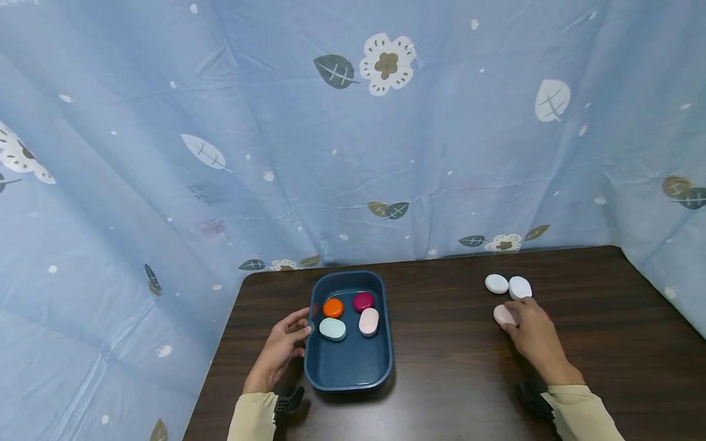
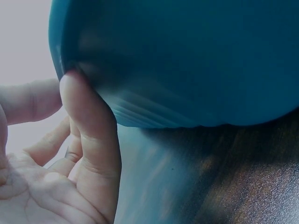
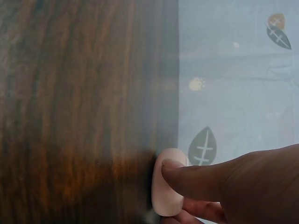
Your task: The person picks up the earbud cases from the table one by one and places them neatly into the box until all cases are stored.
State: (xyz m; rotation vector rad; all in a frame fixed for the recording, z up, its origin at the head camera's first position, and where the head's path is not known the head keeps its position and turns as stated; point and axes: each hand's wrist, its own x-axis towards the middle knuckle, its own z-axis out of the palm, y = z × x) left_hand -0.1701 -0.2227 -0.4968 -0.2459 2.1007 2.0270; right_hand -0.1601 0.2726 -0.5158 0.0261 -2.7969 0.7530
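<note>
At the left side of a blue tray [image 1: 353, 367], my left hand [image 1: 280, 352] grips the wall near the rim with thumb and finger. In the left wrist view the thumb presses the tray [image 2: 187, 56] from outside. Inside the tray lie an orange round piece [image 1: 333, 308], a magenta round piece [image 1: 363, 302], a mint oval piece [image 1: 333, 329] and a pale pink oval piece [image 1: 369, 322]. Far to the right, my right hand [image 1: 534, 334] pinches another pale pink oval piece [image 3: 167, 198] between thumb and fingers, low at the table.
Just beyond the right hand, two white pieces, one oval [image 1: 496, 283] and one squarish [image 1: 520, 288], lie side by side. A bit of red shows behind the right hand, mostly hidden. The dark wooden table [image 1: 441, 367] ends at a blue patterned curtain [image 1: 430, 141].
</note>
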